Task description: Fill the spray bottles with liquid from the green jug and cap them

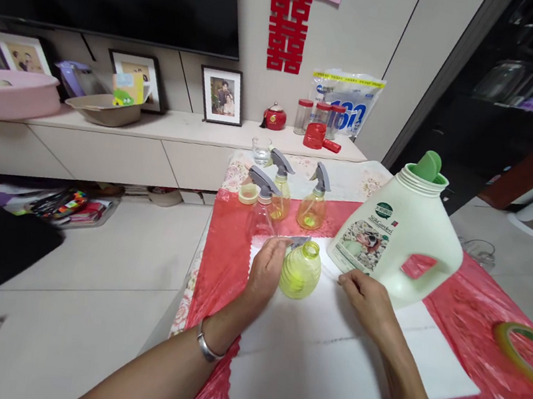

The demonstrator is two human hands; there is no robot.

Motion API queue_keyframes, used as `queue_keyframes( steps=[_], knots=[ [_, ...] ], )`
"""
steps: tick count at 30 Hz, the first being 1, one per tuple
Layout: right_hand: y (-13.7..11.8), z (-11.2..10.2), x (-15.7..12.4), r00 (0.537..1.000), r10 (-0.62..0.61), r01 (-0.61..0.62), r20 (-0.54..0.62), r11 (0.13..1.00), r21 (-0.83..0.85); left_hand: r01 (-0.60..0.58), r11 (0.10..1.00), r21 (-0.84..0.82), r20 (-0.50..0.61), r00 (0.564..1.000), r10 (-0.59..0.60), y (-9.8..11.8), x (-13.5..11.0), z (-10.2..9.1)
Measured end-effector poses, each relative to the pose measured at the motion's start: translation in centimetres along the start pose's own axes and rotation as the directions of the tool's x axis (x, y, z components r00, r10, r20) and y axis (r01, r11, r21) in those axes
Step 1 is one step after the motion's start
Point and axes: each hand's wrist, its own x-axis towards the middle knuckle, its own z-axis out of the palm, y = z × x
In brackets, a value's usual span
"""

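A round yellow-green spray bottle body [300,273] stands with its neck uncapped on a white sheet [324,343] over a red plastic cover [223,267]. My left hand [265,273] rests just left of it, and its fingertips pinch a grey spray head [296,239] beside the bottle's neck. My right hand [367,302] lies on the white sheet with its fingers stretched out, touching the base of a big white detergent jug [395,237]. The jug is tilted, and its green cap [428,164] is flipped up.
Three spray bottles with grey trigger heads [314,203] stand behind, with a round yellow lid [248,193] and a glass [260,149]. A tape roll [525,352] lies at the right. A low cabinet [103,146] with photo frames runs along the wall. The floor [110,256] lies to the left.
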Motion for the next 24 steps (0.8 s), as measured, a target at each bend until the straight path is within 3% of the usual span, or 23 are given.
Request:
queue_keyframes(
  steps=[6,13,24],
  knots=[
    [-0.62,-0.13,0.12,0.99,0.009,0.003,-0.138,0.996,0.09,-0.063,0.998,-0.007,-0.085,0.994,0.062,0.55,-0.21,0.18],
    [-0.43,-0.29,-0.23,0.968,0.021,0.023,-0.251,0.985,0.17,-0.11,0.994,0.004,-0.074,0.991,0.11,0.54,-0.48,0.29],
    [-0.04,-0.12,-0.31,0.901,-0.009,0.124,-0.433,0.963,0.238,0.016,0.971,-0.239,-0.009,1.0,-0.019,1.01,-0.45,0.29]
  ],
)
